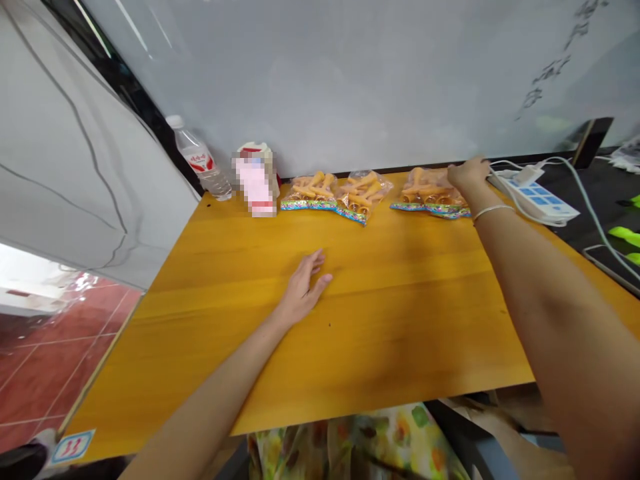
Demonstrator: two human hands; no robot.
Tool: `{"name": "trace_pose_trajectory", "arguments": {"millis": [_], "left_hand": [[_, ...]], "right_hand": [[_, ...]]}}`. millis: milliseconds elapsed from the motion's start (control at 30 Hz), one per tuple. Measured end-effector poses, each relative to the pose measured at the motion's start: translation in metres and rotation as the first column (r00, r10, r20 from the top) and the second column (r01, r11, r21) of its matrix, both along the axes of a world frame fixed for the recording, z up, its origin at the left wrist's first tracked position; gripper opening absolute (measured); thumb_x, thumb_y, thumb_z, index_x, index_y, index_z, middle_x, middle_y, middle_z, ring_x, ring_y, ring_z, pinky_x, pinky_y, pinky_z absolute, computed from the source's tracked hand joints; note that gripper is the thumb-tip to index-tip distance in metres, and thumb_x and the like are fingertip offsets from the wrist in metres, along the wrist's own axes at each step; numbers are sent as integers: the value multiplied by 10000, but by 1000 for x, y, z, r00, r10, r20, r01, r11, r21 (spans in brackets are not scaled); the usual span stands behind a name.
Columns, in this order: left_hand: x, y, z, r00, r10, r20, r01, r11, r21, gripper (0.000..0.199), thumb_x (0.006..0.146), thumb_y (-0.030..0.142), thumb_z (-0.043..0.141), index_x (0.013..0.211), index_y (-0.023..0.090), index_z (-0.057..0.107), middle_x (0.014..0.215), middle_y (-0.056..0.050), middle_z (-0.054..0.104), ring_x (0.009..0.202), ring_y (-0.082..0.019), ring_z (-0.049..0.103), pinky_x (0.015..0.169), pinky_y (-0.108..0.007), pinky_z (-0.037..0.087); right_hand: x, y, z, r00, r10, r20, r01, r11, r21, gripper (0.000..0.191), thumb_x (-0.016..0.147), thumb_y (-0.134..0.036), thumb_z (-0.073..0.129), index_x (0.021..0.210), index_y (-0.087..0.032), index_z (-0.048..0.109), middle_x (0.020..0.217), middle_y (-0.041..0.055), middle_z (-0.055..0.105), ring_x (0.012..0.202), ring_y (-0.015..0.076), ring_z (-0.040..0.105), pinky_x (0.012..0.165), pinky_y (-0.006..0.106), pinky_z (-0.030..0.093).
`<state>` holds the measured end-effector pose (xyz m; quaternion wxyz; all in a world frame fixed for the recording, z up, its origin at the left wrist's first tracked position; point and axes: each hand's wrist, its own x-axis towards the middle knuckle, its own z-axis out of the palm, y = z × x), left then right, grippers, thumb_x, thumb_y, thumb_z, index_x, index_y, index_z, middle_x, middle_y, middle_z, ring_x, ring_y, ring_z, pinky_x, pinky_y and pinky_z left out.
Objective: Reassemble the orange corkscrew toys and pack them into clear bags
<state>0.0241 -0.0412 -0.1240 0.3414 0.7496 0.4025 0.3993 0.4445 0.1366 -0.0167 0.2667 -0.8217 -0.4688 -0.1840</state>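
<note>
My left hand point(303, 288) rests on the wooden table with its fingers apart and nothing in it. My right hand point(470, 175) reaches to the back right, over the right end of a clear bag of orange plastic pieces point(425, 190). Its fingers curl down onto that bag, and their tips are partly hidden. Two more bags lie to the left along the back edge: one bag of orange pieces point(311, 191) and, beside it and touching, another bag of orange pieces point(361, 195). Each has a colourful printed strip on its front edge.
At the back left stand a water bottle point(203, 160) and a partly blurred pink and white item point(257, 180). A white power strip point(543, 197) with cables lies beyond my right wrist. A whitish upright panel point(350, 80) borders the table's back. Bright green pieces point(625, 235) lie far right.
</note>
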Motion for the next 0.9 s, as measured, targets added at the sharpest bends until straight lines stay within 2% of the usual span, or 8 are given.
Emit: {"name": "trace_pose_trajectory", "arguments": {"millis": [67, 133, 267, 367, 500, 633, 833, 900], "left_hand": [[0, 1, 0, 1000, 0, -2, 0, 1000, -1, 587, 970, 536, 475, 1434, 184, 411, 1336, -183, 562, 1268, -257, 573, 1067, -491, 500], [0, 1, 0, 1000, 4, -6, -4, 1000, 0, 581, 970, 537, 473, 1430, 185, 417, 1327, -180, 569, 1263, -255, 578, 1063, -489, 503], [1, 2, 1, 999, 33, -13, -33, 999, 20, 576, 968, 557, 465, 1413, 193, 431, 1315, -176, 585, 1243, -259, 597, 1043, -489, 513], [1, 2, 2, 998, 56, -27, -56, 998, 33, 588, 967, 585, 445, 1401, 188, 439, 1317, -178, 586, 1239, -260, 602, 1038, -481, 509], [0, 4, 0, 995, 98, -28, -96, 994, 57, 598, 968, 613, 412, 1379, 181, 462, 1306, -172, 592, 1218, -248, 612, 1049, -468, 493], [-2, 9, -3, 972, 224, -66, -217, 970, 108, 595, 977, 612, 377, 1317, 145, 525, 1316, -183, 583, 1267, -255, 564, 1112, -467, 427], [-6, 14, -4, 888, 415, -195, -385, 906, 175, 646, 999, 598, 270, 1300, 94, 541, 1291, -219, 603, 1265, -301, 537, 1112, -524, 372], [-8, 14, -5, 871, 446, -207, -417, 893, 170, 652, 987, 607, 304, 1324, 89, 515, 1312, -230, 591, 1278, -316, 529, 1111, -529, 368]], "right_hand": [[-17, -4, 3, 998, 54, 23, -53, 998, -24, 608, 999, -319, 353, 1225, 235, 458, 1353, 477, 352, 1344, 353, 421, 917, 443, 384], [-44, -14, -3, 953, 281, 111, -274, 959, -78, 565, 993, -227, 339, 1341, 218, 369, 1435, 452, 284, 1408, 389, 310, 996, 482, 326], [-111, -37, -34, 691, 710, 137, -627, 683, -375, 582, 891, -47, 522, 1466, -81, 446, 1559, 272, 324, 1423, 400, 305, 1106, 561, 249], [-141, -47, -54, 626, 766, 148, -662, 621, -420, 500, 961, -139, 468, 1451, -231, 506, 1579, 170, 357, 1426, 368, 309, 1099, 559, 283], [-153, -64, -61, 610, 779, 148, -673, 607, -423, 418, 1015, -266, 396, 1380, -227, 596, 1491, 154, 485, 1370, 359, 363, 1083, 539, 314], [-175, -115, -61, 613, 786, 79, -707, 591, -388, 392, 1011, -371, 436, 1319, -251, 647, 1408, 149, 546, 1288, 328, 461, 1002, 466, 421], [-203, -197, -56, 302, 953, -2, -908, 287, -305, 400, 995, -368, 489, 1375, -285, 583, 1453, 94, 523, 1351, 275, 444, 1082, 445, 417], [-191, -199, -53, 311, 950, -33, -933, 298, -201, 408, 993, -368, 490, 1383, -281, 571, 1449, 87, 531, 1336, 260, 464, 1125, 451, 389]]}}
